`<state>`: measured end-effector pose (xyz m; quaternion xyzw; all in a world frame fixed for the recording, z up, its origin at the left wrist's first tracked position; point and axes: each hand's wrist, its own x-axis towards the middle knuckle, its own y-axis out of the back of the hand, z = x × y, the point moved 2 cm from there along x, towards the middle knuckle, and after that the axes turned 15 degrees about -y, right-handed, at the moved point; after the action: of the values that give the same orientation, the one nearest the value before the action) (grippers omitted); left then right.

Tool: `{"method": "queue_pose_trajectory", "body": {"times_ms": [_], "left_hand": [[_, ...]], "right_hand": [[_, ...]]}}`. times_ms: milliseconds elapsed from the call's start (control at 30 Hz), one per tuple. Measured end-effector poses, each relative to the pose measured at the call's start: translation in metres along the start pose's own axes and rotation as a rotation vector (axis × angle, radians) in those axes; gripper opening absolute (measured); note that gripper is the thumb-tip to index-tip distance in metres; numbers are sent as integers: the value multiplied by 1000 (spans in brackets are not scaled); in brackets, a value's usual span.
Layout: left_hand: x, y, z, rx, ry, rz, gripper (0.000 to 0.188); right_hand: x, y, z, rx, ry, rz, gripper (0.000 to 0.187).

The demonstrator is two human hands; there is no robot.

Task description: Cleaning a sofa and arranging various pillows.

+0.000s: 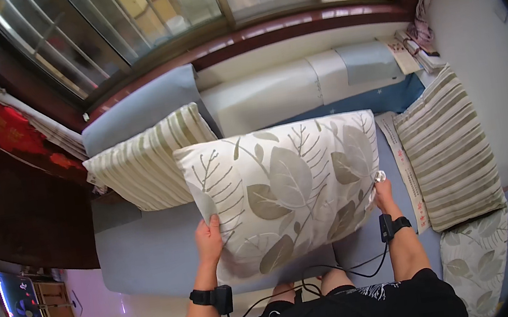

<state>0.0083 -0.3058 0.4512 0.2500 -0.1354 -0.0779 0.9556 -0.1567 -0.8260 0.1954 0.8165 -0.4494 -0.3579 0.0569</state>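
Note:
A large white cushion [290, 186] printed with grey and taupe leaves is held up in front of me, tilted, over the grey-blue sofa seat [150, 249]. My left hand [209, 238] grips its left edge, thumb on the front face and the other fingers hidden behind. At its right edge, my right hand [385, 192] is closed on the cushion's side, where a bit of bunched white material shows by the fingers. Dark straps with small boxes circle both wrists, and black cables run from them across my lap.
Striped cushions lean at the left [152, 162] and right [448, 149] of the sofa. Another leaf-print cushion [476, 264] lies at the lower right. White and blue covers [265, 96] drape the backrest below a barred window [171, 15]. A dark door [20, 183] and a lit screen [19, 301] are leftward.

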Motion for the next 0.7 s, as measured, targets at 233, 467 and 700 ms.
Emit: {"method": "queue_pose_trajectory", "body": {"times_ms": [233, 467, 700], "left_hand": [[-52, 24, 8, 54, -270, -10, 21], [-80, -33, 6, -110, -422, -569, 46], [-47, -76, -9, -5, -460, -901, 50]], "right_hand": [[-132, -28, -187, 372, 153, -245, 25], [-217, -64, -138, 315, 95, -288, 50], [-246, -43, -56, -123, 118, 58, 45]]}}
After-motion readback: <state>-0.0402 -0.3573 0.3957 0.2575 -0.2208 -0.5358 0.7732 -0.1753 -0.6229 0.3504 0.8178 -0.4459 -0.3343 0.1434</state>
